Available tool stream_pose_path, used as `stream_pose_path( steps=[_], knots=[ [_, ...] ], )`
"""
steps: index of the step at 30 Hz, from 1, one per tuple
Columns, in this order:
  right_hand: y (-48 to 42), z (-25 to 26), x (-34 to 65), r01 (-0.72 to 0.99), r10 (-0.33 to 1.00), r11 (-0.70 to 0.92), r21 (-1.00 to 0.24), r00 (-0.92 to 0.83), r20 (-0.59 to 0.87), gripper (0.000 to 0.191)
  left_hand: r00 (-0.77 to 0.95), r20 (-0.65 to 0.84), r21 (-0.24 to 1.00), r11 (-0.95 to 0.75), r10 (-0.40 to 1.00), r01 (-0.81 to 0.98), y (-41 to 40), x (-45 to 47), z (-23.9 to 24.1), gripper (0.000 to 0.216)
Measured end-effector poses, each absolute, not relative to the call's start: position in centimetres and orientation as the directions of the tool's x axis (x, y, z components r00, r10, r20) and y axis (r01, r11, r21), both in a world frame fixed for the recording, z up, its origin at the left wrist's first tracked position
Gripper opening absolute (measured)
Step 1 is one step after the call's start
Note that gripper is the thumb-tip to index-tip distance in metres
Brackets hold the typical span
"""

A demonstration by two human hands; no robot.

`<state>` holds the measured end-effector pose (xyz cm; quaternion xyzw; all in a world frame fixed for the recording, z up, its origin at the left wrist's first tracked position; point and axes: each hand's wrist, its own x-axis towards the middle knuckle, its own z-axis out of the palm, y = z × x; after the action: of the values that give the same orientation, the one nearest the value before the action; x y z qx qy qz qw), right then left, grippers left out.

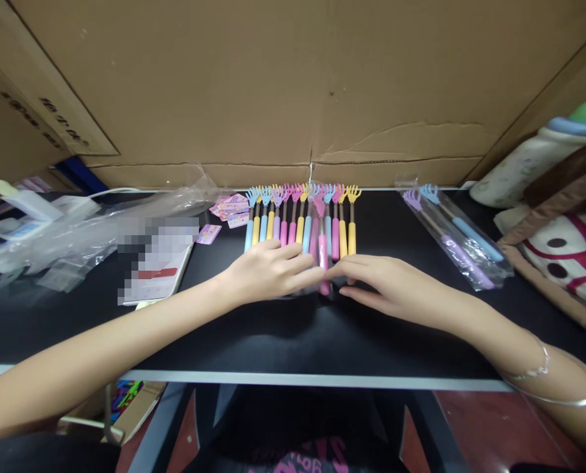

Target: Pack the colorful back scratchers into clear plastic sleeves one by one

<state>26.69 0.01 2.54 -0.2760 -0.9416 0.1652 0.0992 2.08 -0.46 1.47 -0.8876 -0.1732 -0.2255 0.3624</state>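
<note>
A row of hand-shaped back scratchers (292, 223) in blue, yellow, purple and pink lies side by side on the black table, heads pointing away from me. One pink back scratcher (322, 243) lies over the row, its handle end between my two hands. My left hand (270, 269) rests across the lower handles with curled fingers, and its index finger meets the pink handle. From the other side, my right hand (376, 279) has its bent fingertips at the same handle. The left thumb is hidden. Something shiny like clear plastic shows around the pink one.
Two bagged back scratchers (453, 240) lie at the right, near a plush bag (563, 256) and a bottle (524, 164). To the left are small printed cards (231, 209), a phone (162, 263) and clear plastic bags (96, 230). A cardboard wall (293, 85) stands behind.
</note>
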Motion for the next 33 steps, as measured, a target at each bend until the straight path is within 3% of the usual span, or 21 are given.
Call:
stream_pose_path(
  steps=[6,11,14,17,23,29,33],
  knots=[
    [0.0,2.2,26.2,0.381,0.63,0.569,-0.729,-0.772,0.088,0.018,0.774,0.603,-0.486,-0.679,0.195,0.55,-0.2,3.3,2.5,0.012],
    [0.4,1.0,25.6,0.146,0.699,0.083,-0.986,-0.714,-0.047,0.024,0.725,0.63,-0.381,-0.702,0.28,0.602,0.3,4.2,2.6,0.016],
    [0.7,0.3,25.4,-0.015,0.71,-0.213,-0.977,-0.689,-0.144,0.035,0.682,0.639,-0.284,-0.715,0.356,0.639,0.5,4.4,2.2,0.013],
    [0.8,0.0,25.3,-0.107,0.694,-0.379,-0.919,-0.69,-0.206,0.045,0.642,0.624,-0.161,-0.73,0.446,0.664,0.4,4.5,1.8,0.017],
    [-0.1,0.5,24.9,-0.166,0.751,-0.415,-0.895,-0.618,-0.234,0.03,0.615,0.563,0.064,-0.771,0.552,0.633,0.2,4.5,1.5,0.029],
    [0.0,0.6,25.1,-0.164,0.789,-0.405,-0.9,-0.559,-0.253,0.04,0.713,0.482,0.014,-0.818,0.509,0.575,0.3,3.6,1.9,0.041],
    [0.1,0.7,25.1,-0.153,0.793,-0.386,-0.91,-0.559,-0.242,0.043,0.733,0.504,-0.044,-0.834,0.457,0.55,0.5,2.9,1.9,0.033]
  ],
)
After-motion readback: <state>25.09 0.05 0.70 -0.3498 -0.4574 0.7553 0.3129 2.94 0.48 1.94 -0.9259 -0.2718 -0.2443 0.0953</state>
